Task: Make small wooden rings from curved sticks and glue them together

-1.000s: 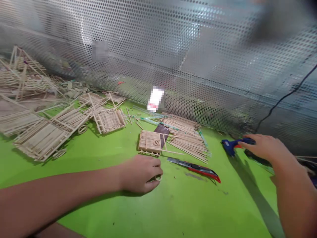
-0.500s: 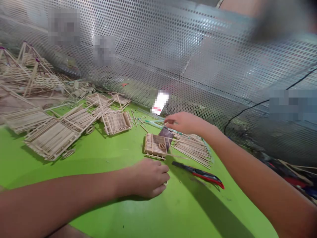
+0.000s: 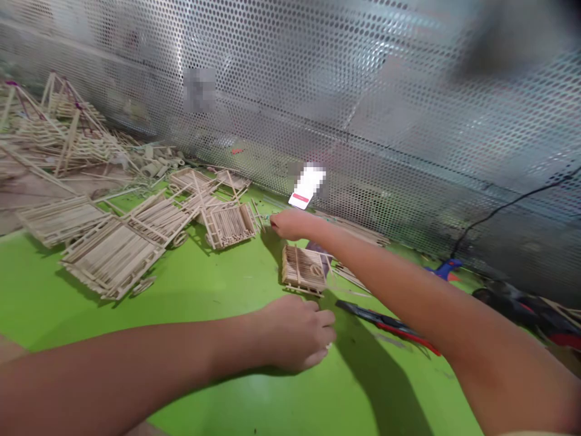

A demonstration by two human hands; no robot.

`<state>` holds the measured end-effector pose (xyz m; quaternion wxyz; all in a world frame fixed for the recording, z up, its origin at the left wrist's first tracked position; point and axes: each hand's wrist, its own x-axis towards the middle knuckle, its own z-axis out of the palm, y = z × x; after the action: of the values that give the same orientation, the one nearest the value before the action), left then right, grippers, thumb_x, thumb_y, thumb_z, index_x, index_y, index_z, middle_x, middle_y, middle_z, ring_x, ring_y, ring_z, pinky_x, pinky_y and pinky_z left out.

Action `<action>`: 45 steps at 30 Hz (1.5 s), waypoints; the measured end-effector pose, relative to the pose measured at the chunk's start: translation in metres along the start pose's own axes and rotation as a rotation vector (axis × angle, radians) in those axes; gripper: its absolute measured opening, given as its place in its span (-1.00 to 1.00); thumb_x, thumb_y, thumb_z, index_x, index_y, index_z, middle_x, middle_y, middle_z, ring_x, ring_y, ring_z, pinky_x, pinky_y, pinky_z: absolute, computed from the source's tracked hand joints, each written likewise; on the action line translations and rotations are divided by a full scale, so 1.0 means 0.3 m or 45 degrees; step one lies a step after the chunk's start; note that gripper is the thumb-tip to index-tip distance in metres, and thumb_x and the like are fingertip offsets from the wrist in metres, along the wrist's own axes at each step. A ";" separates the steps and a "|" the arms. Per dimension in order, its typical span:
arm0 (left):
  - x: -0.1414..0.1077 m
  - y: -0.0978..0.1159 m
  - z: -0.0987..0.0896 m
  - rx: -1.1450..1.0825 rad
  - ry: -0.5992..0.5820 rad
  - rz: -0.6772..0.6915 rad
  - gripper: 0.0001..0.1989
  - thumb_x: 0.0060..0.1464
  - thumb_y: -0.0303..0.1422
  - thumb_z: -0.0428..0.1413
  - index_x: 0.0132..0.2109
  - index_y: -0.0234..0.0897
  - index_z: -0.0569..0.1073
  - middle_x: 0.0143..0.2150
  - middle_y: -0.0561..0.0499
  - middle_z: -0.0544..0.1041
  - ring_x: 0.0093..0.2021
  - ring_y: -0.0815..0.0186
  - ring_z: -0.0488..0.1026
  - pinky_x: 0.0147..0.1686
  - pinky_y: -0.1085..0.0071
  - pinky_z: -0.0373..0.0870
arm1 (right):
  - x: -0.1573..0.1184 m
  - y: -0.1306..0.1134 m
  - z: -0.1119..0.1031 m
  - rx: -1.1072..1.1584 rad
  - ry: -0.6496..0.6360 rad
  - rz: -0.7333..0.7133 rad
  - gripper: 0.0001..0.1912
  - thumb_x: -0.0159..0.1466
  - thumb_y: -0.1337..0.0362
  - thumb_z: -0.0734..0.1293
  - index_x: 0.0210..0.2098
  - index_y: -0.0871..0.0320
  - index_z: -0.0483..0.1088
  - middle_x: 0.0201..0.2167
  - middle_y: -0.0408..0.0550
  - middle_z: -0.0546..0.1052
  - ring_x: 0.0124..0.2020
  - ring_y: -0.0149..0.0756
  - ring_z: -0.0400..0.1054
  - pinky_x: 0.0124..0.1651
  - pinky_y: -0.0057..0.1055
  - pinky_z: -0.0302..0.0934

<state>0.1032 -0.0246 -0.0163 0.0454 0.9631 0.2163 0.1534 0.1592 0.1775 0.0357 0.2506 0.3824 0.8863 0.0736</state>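
My left hand (image 3: pixel 297 333) rests on the green table (image 3: pixel 218 393) with its fingers curled in, and a tiny pale bit shows at the fingertips, too small to name. Farther back, my right hand (image 3: pixel 290 224) is closed near small scraps and thin sticks; what it may hold is hidden. Between the hands sits a small stick-built cart (image 3: pixel 302 269) with a ring on it. A dark utility knife (image 3: pixel 381 320) with red edges lies to its right, partly behind my right forearm. Loose sticks (image 3: pixel 354 275) lie under and behind that forearm.
Several finished stick carts (image 3: pixel 113 251) stand on the left. Pyramid-like stick frames (image 3: pixel 68 133) are behind them. A lit phone (image 3: pixel 307 188) leans by the perforated metal panel (image 3: pixel 254 79). A blue tool (image 3: pixel 447 268) and a black cable (image 3: pixel 494 212) are at the right.
My right hand has moved left, from above the loose sticks to the scraps beside the carts, and its fingers have closed. The view has shifted slightly; my left hand stays curled on the table.
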 end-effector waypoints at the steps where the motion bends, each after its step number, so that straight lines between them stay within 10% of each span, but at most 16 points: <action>1: 0.000 0.000 -0.003 -0.013 -0.017 -0.002 -0.77 0.37 -0.30 0.05 -0.08 -0.36 0.52 -0.21 -0.08 0.53 -0.35 0.26 0.43 -0.49 0.31 0.28 | 0.006 0.013 -0.007 0.007 0.013 -0.004 -0.67 0.45 0.14 0.34 0.12 0.16 0.43 0.10 0.07 0.49 0.01 -0.17 0.46 0.05 -0.12 0.43; 23: 0.004 -0.003 -0.015 0.003 -0.058 -0.013 -0.76 0.37 -0.27 0.04 -0.07 -0.34 0.52 -0.18 -0.08 0.53 -0.34 0.25 0.45 -0.49 0.29 0.29 | 0.067 0.166 -0.010 -0.038 -0.014 0.156 -0.65 0.44 0.15 0.35 0.14 0.17 0.41 0.12 0.07 0.48 0.03 -0.14 0.46 0.06 -0.09 0.43; 35: 0.004 -0.005 -0.010 -0.017 -0.068 -0.019 -0.73 0.39 -0.27 0.01 -0.05 -0.35 0.52 -0.18 -0.08 0.53 -0.34 0.27 0.44 -0.47 0.34 0.28 | 0.022 0.159 -0.013 0.115 0.024 -0.075 -0.65 0.41 0.18 0.38 0.14 0.15 0.43 0.03 0.03 0.55 -0.04 -0.20 0.48 0.04 -0.20 0.41; 45: 0.000 -0.005 -0.006 -0.029 -0.071 -0.021 -0.72 0.40 -0.27 -0.02 -0.05 -0.35 0.52 -0.18 -0.07 0.52 -0.34 0.28 0.43 -0.47 0.34 0.29 | 0.045 0.204 0.025 -0.023 0.070 0.263 -0.65 0.44 0.14 0.35 0.14 0.16 0.41 0.12 0.08 0.48 0.03 -0.14 0.45 0.07 -0.09 0.42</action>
<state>0.1020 -0.0232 -0.0149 0.0638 0.9647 0.2211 0.1284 0.1944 0.2294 0.0436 0.2208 0.4674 0.8479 0.1175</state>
